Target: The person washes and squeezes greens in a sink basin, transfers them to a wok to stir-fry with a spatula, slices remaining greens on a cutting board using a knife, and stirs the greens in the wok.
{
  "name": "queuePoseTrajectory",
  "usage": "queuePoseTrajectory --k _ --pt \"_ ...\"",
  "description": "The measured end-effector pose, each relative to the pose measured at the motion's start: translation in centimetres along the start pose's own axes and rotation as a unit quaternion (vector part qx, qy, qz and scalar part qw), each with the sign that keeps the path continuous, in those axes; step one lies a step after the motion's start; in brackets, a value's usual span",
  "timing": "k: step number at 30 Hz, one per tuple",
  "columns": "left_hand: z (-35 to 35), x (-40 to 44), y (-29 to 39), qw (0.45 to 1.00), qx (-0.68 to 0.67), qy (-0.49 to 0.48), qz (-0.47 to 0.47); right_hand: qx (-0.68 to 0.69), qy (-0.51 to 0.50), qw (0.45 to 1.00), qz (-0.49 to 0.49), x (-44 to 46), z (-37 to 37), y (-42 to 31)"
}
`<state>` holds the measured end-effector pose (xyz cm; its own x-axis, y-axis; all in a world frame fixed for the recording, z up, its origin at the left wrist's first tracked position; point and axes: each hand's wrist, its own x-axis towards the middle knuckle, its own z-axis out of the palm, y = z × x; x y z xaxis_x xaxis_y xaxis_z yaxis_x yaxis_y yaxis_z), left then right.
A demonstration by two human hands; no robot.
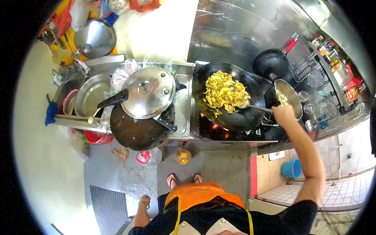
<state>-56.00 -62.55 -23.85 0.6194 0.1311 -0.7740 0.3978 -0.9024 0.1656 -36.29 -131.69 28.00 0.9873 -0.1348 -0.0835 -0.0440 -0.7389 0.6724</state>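
Note:
My right hand [283,114] is closed round the handle of a wok spatula [259,109]. The spatula's blade reaches into the yellow-green sliced food [225,92] in a large black wok [250,84]. Flames show under the wok's front edge. Just behind my right hand is a metal bowl [296,96] with some pale pieces [281,98] in it. My left hand [145,199], with a green bangle at the wrist, hangs low by my side, away from the counter. Its fingers are too small and turned away to read.
Left of the wok, a pressure cooker lid [148,92] and a knife [166,123] lie over a round dark board [137,135]. A large metal basin [92,96] stands farther left. A smaller black pan [270,62] sits behind the wok. Bottles line the right shelf [329,74].

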Motion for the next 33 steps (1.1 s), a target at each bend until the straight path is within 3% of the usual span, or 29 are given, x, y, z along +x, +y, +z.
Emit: queuePoseTrajectory --k 2,4,6,8,10,12,14,15,16,17,18,21,24,26,28,30,31,33 --pt "-0.4 0.3 0.0 0.999 -0.039 -0.005 0.012 0.181 -0.253 0.949 0.048 2.4 4.1 -1.6" --pt "-1.2 -0.2 -0.1 0.994 -0.103 0.02 0.039 0.35 -0.191 0.908 0.127 3.0 6.5 -2.9" --pt "-1.8 -0.6 0.3 0.994 -0.075 0.065 0.039 0.31 -0.066 0.938 0.143 3.8 7.3 -3.0" --pt "-2.6 -0.4 0.0 0.994 -0.075 0.07 0.041 0.233 -0.05 0.962 0.134 3.4 3.4 -2.0" --pt "-2.9 -0.3 0.1 0.998 -0.037 0.047 0.033 0.142 0.032 0.984 0.1 1.7 -0.8 -1.0" --pt "-1.5 1.4 -1.2 0.999 -0.01 0.013 0.036 0.133 0.073 0.985 0.078 -0.2 -3.3 0.1" --pt "-1.8 0.9 -0.6 0.999 0.019 -0.016 0.032 0.139 0.028 0.986 0.09 -1.2 -4.8 1.6" --pt "-2.1 0.8 -0.3 0.999 0.034 -0.03 0.03 0.168 -0.046 0.98 0.098 -1.4 -5.6 2.8" --pt "-2.1 0.9 -0.1 0.999 0.023 -0.022 0.028 0.162 -0.04 0.984 0.062 -1.7 -4.9 4.3" --pt "-2.1 1.1 0.2 0.999 0.012 -0.014 0.026 0.18 -0.132 0.973 0.064 -1.7 -4.5 6.0" --pt "-2.0 1.2 0.6 1.0 0.0 -0.006 0.023 0.195 -0.223 0.953 0.066 -1.6 -4.6 7.3" --pt "-1.0 2.6 0.1 0.998 -0.051 0.016 0.031 0.358 -0.365 0.852 0.113 -2.0 -2.3 8.8" --pt "-2.3 1.5 1.1 0.999 -0.033 -0.007 0.021 0.405 -0.326 0.852 0.066 -0.6 1.5 2.7" --pt "-0.8 3.8 -0.6 0.996 -0.003 -0.012 0.087 0.581 -0.236 0.773 0.093 1.0 9.6 -3.8" --pt "-0.5 3.8 -0.6 0.996 -0.011 0.0 0.094 0.644 -0.172 0.725 0.176 1.7 11.0 -8.4" --pt "-2.4 2.1 0.2 0.997 -0.051 0.029 0.048 0.577 -0.102 0.794 0.16 1.2 10.3 -8.5" --pt "-2.8 2.8 -0.3 0.993 0.006 0.02 0.114 0.573 -0.105 0.792 0.183 0.5 9.7 -7.8" --pt "-3.0 2.3 -0.2 0.996 -0.036 0.055 0.063 0.555 -0.072 0.812 0.166 -0.9 11.9 -5.6"
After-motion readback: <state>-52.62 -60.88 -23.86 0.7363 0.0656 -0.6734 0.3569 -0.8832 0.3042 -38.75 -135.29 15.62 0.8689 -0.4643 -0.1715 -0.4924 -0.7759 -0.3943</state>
